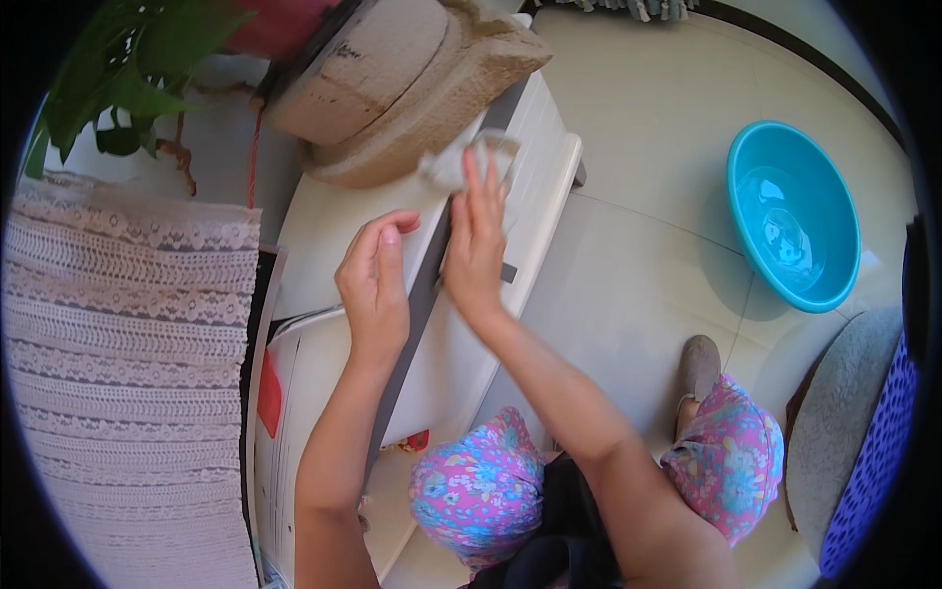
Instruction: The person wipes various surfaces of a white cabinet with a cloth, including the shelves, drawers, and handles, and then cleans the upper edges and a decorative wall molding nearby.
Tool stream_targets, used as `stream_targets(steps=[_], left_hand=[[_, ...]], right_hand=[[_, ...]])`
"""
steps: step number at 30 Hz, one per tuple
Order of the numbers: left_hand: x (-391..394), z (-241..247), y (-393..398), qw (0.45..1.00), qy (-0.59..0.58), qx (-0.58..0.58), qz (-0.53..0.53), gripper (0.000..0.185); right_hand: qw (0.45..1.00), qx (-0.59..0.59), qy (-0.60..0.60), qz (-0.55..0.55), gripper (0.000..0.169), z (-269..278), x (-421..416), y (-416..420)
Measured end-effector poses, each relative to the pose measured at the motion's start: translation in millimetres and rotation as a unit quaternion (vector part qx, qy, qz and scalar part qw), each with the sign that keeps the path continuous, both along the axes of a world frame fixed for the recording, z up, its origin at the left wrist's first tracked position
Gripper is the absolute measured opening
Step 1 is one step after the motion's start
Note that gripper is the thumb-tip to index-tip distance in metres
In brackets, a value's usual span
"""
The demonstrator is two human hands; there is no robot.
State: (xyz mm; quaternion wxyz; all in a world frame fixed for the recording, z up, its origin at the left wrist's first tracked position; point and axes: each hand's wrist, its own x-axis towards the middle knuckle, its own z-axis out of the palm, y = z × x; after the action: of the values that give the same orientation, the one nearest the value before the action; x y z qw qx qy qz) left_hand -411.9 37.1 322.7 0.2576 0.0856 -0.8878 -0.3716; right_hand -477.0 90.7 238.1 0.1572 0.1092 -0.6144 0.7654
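Observation:
My right hand (pixel 478 235) lies nearly flat over a pale cloth (pixel 440 171), pressing it along the dark top edge and front of a low white cabinet (pixel 544 162). The cloth is blurred and partly hidden beneath the fingers. Over the cabinet top, my left hand (pixel 375 283) is loosely curved, with its thumb apart from the bent fingers and nothing visible in it. Just beyond both hands, a stone hand mill (pixel 412 96) sits on the cabinet, its spout pointing past the front edge.
A turquoise basin (pixel 743 213) of water stands on the tiled floor (pixel 625 243) at right. A lace cover (pixel 132 309) drapes a dark panel at left; a leafy plant (pixel 140 73) hangs above. A red item (pixel 269 397) lies near the panel. A grey round cushion (pixel 839 420) is lower right.

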Motion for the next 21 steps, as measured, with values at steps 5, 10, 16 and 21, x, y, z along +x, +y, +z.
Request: stream_targets(steps=[5, 10, 16, 21], left_hand=[[2, 12, -6, 0.998, -0.016, 0.054, -0.016, 0.038], [30, 45, -11, 0.999, 0.006, 0.037, -0.021, 0.042], [47, 48, -9, 0.994, 0.043, 0.096, -0.017, 0.040], [54, 45, -3, 0.995, 0.043, 0.081, -0.030, 0.041]], right_hand=[[0.981, -0.148, -0.124, 0.014, 0.045, 15, -53, 3], [0.997, -0.028, -0.060, 0.027, 0.044, 0, -15, 0], [0.994, 0.048, 0.068, 0.068, 0.050, -10, 92, -3], [0.962, 0.092, 0.162, 0.201, 0.063, -38, 197, 8]])
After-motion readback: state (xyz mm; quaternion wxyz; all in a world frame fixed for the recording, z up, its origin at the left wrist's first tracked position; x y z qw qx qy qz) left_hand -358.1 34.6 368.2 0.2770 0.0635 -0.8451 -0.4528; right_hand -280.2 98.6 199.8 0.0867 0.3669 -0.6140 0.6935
